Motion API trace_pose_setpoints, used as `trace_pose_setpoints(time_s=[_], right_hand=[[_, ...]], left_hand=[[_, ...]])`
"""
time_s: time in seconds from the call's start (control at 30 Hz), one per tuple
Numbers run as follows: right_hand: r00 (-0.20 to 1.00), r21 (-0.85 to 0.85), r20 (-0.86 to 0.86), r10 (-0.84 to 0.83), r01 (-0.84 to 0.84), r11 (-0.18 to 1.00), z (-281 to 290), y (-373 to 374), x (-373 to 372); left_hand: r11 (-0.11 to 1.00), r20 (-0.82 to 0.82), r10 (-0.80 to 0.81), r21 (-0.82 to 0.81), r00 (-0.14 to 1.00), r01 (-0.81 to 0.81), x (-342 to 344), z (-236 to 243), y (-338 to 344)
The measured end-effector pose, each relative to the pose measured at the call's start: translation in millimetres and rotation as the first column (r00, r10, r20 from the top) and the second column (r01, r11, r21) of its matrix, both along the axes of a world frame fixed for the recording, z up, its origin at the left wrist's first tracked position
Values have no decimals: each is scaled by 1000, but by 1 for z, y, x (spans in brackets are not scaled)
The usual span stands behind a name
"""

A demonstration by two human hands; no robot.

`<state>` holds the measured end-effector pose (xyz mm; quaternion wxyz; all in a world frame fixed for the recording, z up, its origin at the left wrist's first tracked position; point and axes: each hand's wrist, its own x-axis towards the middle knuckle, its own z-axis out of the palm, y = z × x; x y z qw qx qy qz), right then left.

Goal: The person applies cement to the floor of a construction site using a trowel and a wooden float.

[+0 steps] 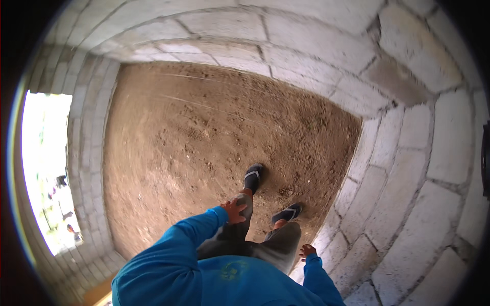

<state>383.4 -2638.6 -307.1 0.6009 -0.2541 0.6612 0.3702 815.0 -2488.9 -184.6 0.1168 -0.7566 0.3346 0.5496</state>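
Observation:
My left hand [235,210] hangs in front of my left thigh, next to the knee of my dark grey trousers [286,242]. Its fingers are apart and hold nothing. Whether it touches the cloth I cannot tell. My right hand [307,251] is low beside my right leg, close to the block wall [352,204]. The fingers there are loosely bent and apart, with nothing seen in them. Both arms wear the sleeves of a blue top [173,250]. Below, my feet in dark sandals [253,178] stand on bare brown soil.
Pale block walls [316,56] with mortar joints close in the far side and the right, meeting at a corner. A bright opening [48,173] breaks the left wall, with small blurred figures beyond. Thin pale lines cross the uneven dirt floor [178,132], which holds small clods.

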Motion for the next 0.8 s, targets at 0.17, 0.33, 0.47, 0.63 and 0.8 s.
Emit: trace_pose_setpoints(time_s=[0.17, 0.33, 0.47, 0.63, 0.8], right_hand=[[822, -480, 318, 472, -290, 828, -21, -65, 42], [687, -680, 367, 627, -263, 685, 7, -162, 125], [713, -662, 235, 660, -380, 646, 86, -211, 184], [10, -651, -214, 977, -747, -135, 52, -252, 139], [-413, -446, -205, 887, -768, -460, 45, -184, 146]], left_hand=[[990, -135, 141, 24, 981, -139, 28, 70, 72], [803, 184, 591, -40, 785, -595, -40, 114, 216], [896, -122, 418, 216, 900, -387, -233, 99, 346], [556, -349, 785, 34, 512, -830, -372, 137, 305], [440, -298, 839, -123, 456, -890, -374, 117, 324]])
